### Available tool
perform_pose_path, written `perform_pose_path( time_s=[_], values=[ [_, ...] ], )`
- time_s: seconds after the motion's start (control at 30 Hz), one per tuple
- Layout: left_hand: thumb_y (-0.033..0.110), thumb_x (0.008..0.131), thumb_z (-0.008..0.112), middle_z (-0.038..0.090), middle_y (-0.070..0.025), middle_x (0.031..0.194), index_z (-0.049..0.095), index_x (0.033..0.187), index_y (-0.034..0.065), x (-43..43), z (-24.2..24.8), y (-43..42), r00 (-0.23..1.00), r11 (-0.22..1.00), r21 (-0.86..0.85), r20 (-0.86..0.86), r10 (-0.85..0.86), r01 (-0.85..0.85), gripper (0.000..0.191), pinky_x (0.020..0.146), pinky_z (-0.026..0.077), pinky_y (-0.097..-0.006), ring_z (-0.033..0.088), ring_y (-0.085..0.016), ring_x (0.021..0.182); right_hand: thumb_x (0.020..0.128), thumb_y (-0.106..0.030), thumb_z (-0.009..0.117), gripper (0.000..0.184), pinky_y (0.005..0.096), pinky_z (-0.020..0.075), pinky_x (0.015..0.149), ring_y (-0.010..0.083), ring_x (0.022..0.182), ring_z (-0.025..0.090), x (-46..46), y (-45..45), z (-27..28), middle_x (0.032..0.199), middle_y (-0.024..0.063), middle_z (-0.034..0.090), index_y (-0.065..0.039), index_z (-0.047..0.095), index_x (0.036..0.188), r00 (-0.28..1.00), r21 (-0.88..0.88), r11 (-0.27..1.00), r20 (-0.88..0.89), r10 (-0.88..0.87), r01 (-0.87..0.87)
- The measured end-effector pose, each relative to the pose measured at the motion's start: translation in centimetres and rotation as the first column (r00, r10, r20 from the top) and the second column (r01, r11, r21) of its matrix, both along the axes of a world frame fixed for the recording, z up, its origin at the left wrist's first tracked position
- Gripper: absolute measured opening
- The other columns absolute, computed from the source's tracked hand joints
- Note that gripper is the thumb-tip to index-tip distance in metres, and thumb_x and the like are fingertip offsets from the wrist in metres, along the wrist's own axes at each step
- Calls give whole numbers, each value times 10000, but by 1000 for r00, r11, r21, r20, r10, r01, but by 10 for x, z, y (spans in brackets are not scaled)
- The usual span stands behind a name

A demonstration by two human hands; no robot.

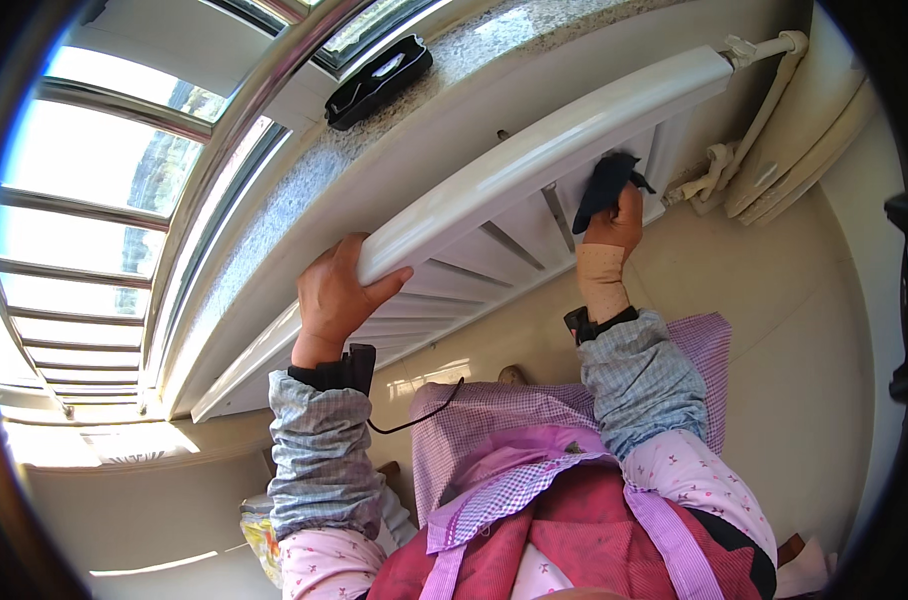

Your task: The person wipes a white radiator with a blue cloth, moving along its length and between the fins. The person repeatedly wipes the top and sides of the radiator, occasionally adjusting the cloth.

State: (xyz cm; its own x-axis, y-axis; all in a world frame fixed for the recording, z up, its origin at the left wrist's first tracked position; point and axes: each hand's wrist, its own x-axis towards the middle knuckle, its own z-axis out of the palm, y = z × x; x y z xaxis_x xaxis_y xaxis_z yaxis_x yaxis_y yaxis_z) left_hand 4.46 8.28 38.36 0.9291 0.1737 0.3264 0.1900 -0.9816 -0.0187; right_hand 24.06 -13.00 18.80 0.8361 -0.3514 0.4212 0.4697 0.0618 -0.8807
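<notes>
A white panel radiator (544, 157) runs along the wall beneath the window sill. My left hand (337, 296) grips its top edge, with the thumb over the front side. In my right hand (619, 217) is a dark cloth (604, 187), pressed against the slotted front face near the radiator's right end. The fingers are partly hidden by the cloth. A beige wrap covers my right wrist, and black straps sit on both wrists.
On the granite sill (469, 60) lies an open black case (379, 81). Metal window bars (86, 195) stand at the left. White pipes (754, 150) join the radiator's right end. A thin black cable (424, 424) hangs from my left wrist. A colourful bag (259, 536) stands on the tiled floor.
</notes>
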Motion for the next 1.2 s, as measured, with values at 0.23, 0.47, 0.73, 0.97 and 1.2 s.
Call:
perform_pose_path(
  time_s=[0.23, 0.47, 0.73, 0.97, 1.2],
  values=[
    [455, 719, 851, 711, -174, 978, 669, 1114, 53, 0, 1, 0, 999, 999, -13, 21, -42, 43, 592, 780, 540, -461, 685, -384, 899, 904, 92, 570, 299, 296, 494, 893, 249, 1010, 640, -2, -7, 13, 1130, 94, 654, -38, 656, 1159, 1000, -23, 999, -17, -26, 26],
    [465, 716, 851, 711, -178, 989, 669, 1110, 49, -1, -3, 2, 1000, 999, -27, -18, 22, -23, 601, 787, 539, -459, 685, -382, 911, 887, 119, 518, 317, 315, 500, 892, 272, 1027, 642, -12, -7, 22, 1177, 105, 649, -40, 669, 1116, 998, -173, 984, 49, -34, 42],
    [469, 719, 847, 712, -180, 987, 672, 1103, 45, -1, -2, 4, 1000, 1000, -5, 2, -13, 13, 598, 789, 544, -463, 686, -384, 909, 883, 121, 534, 348, 335, 500, 913, 309, 1130, 604, -23, -9, 28, 1286, 140, 597, -37, 668, 1163, 997, -81, 994, -7, 77, -77],
    [466, 722, 845, 714, -178, 986, 674, 1110, 54, -1, -1, 1, 1000, 1000, 4, 17, -9, 9, 591, 793, 544, -463, 688, -381, 909, 891, 75, 543, 415, 400, 500, 933, 368, 1168, 561, -19, 8, -4, 1332, 199, 543, -34, 589, 1290, 995, -180, 984, 103, 10, 9],
    [466, 717, 850, 711, -175, 1014, 673, 1112, 54, -1, -2, 0, 1000, 1000, -17, 15, -2, 2, 598, 796, 541, -461, 684, -376, 926, 913, -25, 585, 407, 471, 428, 1011, 429, 1166, 512, -8, 1, -21, 1368, 231, 493, -5, 542, 1317, 999, -355, 934, 26, -29, 37]
  ],
)
